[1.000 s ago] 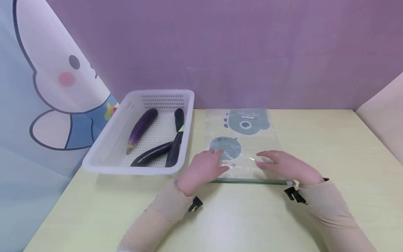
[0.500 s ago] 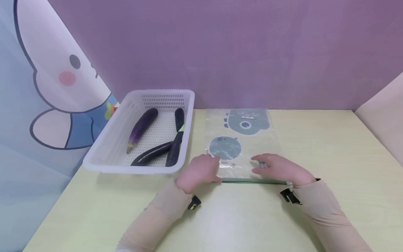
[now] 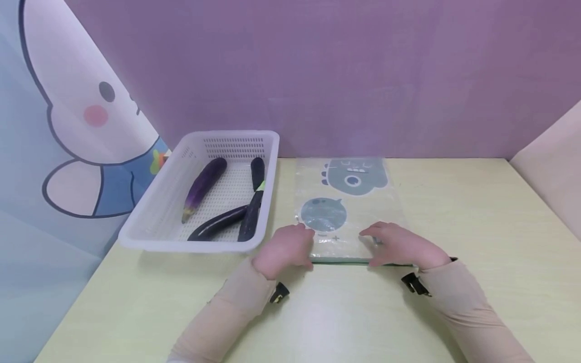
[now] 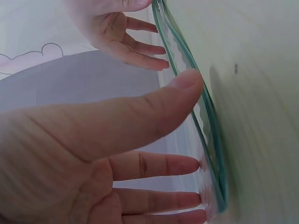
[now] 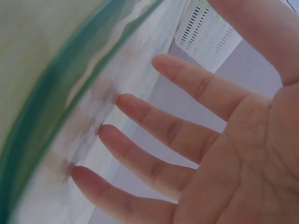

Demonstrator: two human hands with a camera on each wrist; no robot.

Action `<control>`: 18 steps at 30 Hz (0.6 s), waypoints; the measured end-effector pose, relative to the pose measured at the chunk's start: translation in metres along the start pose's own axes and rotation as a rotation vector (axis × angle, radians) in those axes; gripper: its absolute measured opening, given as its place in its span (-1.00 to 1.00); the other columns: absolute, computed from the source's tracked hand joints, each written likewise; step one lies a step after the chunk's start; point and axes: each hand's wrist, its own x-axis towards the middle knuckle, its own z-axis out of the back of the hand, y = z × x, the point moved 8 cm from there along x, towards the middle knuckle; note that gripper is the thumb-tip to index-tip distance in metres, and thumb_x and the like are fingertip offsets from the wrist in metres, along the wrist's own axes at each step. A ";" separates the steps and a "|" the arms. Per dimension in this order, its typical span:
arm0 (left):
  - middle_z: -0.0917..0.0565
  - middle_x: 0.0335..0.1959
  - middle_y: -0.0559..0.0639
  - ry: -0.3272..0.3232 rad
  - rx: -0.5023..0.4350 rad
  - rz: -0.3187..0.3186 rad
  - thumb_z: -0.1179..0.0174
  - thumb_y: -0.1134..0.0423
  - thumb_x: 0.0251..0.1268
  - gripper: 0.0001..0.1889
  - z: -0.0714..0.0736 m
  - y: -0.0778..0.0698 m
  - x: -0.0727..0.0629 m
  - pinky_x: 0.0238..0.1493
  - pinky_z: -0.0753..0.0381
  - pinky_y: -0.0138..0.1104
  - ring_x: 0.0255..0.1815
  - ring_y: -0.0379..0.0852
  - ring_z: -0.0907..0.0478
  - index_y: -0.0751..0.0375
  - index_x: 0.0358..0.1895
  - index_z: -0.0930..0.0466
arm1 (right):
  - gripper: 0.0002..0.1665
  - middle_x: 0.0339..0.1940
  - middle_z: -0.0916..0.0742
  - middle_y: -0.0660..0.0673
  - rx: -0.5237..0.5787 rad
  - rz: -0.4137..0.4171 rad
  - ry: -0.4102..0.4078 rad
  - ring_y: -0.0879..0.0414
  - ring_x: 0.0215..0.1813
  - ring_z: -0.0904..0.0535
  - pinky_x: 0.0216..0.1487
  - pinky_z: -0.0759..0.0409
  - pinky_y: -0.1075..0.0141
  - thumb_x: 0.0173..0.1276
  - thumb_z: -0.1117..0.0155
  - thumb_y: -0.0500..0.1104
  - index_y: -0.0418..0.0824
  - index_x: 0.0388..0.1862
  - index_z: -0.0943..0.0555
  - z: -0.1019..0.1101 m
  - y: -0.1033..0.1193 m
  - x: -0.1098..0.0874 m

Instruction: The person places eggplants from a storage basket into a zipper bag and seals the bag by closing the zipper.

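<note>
A clear zip bag (image 3: 354, 217) with blue cartoon prints lies flat on the table, its green-edged mouth toward me. My left hand (image 3: 287, 249) is at the near left part of the bag. In the left wrist view its thumb lies over the green zip edge (image 4: 219, 163), and its straight fingertips touch the film. At the near right part is my right hand (image 3: 404, 245), fingers spread and nearly straight. The right wrist view has those fingertips against the film, beside the green strip (image 5: 46, 93). A narrow gap shows between the two green strips.
A white perforated basket (image 3: 181, 245) stands left of the bag, holding several eggplants, among them a purple one (image 3: 204, 186) and a dark curved one (image 3: 220, 223). A purple backdrop (image 3: 340, 75) rises behind the table (image 3: 327, 317).
Both hands have drawn slightly toward the bag's near edge. The left thumb has come down to the green strip, and the right hand has shifted a little left, its thumb now at the strip.
</note>
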 end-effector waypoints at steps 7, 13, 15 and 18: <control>-0.61 -0.10 0.08 -0.010 0.008 -0.003 -0.52 0.00 -0.22 -0.41 0.000 -0.001 0.000 -0.14 -0.60 -0.19 -0.16 -0.01 -0.56 0.17 -0.06 -0.54 | -0.31 0.04 -0.58 -0.30 -0.065 -0.002 -0.015 -0.17 -0.01 -0.52 0.01 -0.55 0.03 -0.21 -0.60 -0.22 -0.30 0.00 -0.59 0.001 0.002 -0.001; -0.61 -0.09 0.10 -0.015 0.006 -0.010 -0.49 0.03 -0.16 -0.48 0.002 -0.002 -0.001 -0.15 -0.59 -0.18 -0.15 0.01 -0.57 0.17 -0.11 -0.55 | -0.59 -0.01 -0.61 -0.27 -0.020 0.019 -0.042 -0.18 0.01 -0.53 0.05 -0.52 -0.03 -0.01 -0.34 -0.35 -0.29 -0.09 -0.62 0.003 -0.003 -0.001; -0.62 -0.13 0.09 -0.018 -0.001 -0.013 -0.46 0.07 -0.10 -0.59 0.003 -0.002 -0.001 -0.18 -0.59 -0.18 -0.19 0.00 -0.56 0.17 -0.20 -0.55 | -0.71 -0.07 -0.64 -0.22 0.015 0.019 -0.043 -0.12 -0.02 -0.55 0.04 -0.53 -0.01 0.11 -0.28 -0.33 -0.29 -0.13 -0.63 0.005 -0.006 -0.002; -0.62 -0.20 0.06 -0.013 -0.017 -0.017 -0.37 0.06 0.04 -0.71 0.004 -0.001 -0.001 -0.19 -0.59 -0.19 -0.24 -0.02 -0.56 0.16 -0.31 -0.54 | -0.83 -0.19 -0.68 -0.14 0.047 0.001 -0.038 0.03 -0.14 -0.55 -0.07 -0.54 0.11 0.21 -0.26 -0.25 -0.27 -0.21 -0.63 0.009 -0.012 -0.002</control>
